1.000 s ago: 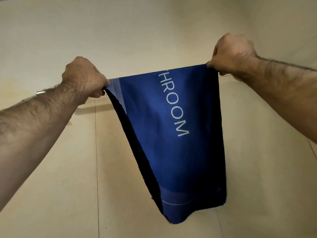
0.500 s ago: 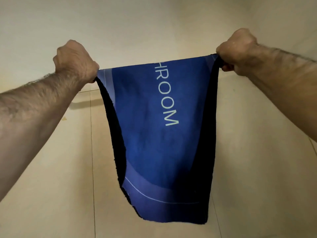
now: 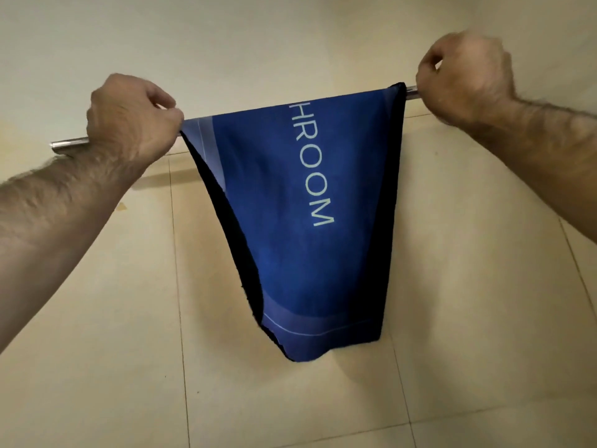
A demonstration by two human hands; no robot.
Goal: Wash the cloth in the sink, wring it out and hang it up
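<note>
The blue cloth (image 3: 300, 205) now hangs folded over the metal rail (image 3: 69, 144) on the tiled wall (image 3: 452, 302), its top edge lying along the bar and its pale lettering running down the near face; the lower end droops to a rounded point well below. Half a second ago I had it stretched taut in the air in two closed fists; since then it has come down onto the rail, and both of my grips have loosened. My left hand (image 3: 129, 124) sits at the cloth's left top corner, thumb and forefinger seemingly still pinching the edge, the other fingers eased. My right hand (image 3: 465, 76) is just beside the right top corner, fingers curled loosely with a gap showing between them; it looks to have let go, with the bare rail end showing between it and the cloth. I judge that the hanging step is nearly done: what remains is to free the left corner and check the cloth sits evenly enough not to slide off.
</note>
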